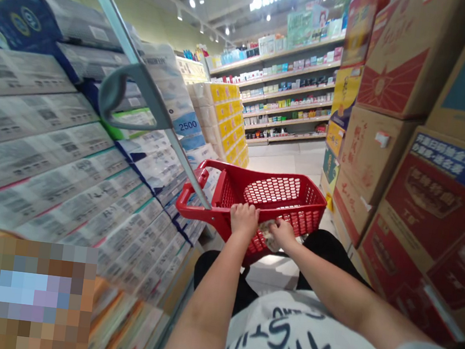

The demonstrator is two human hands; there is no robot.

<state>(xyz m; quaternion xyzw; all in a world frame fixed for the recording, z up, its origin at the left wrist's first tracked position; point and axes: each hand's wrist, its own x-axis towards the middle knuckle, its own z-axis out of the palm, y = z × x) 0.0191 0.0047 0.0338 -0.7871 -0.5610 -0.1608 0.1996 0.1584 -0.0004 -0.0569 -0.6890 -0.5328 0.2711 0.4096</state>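
A red plastic rolling shopping basket [231,188] stands in front of me, its inside showing no goods. Its long metal pole [184,155] slants up to the left and carries a grey looped handle [138,96]. My left hand [244,219] is closed over the basket's near rim. Just right of it, my right hand [282,234] pinches a crumpled greyish cloth [266,237] against the outside of the slotted near wall. Part of the cloth is hidden by the fingers.
Stacked packs of paper goods [51,142] rise along the left, with yellow packs [232,121] farther on. Cardboard cartons [380,146] are piled on the right. Product shelves [288,91] cross the back beyond the pale floor [289,156]. The lower left corner is pixelated.
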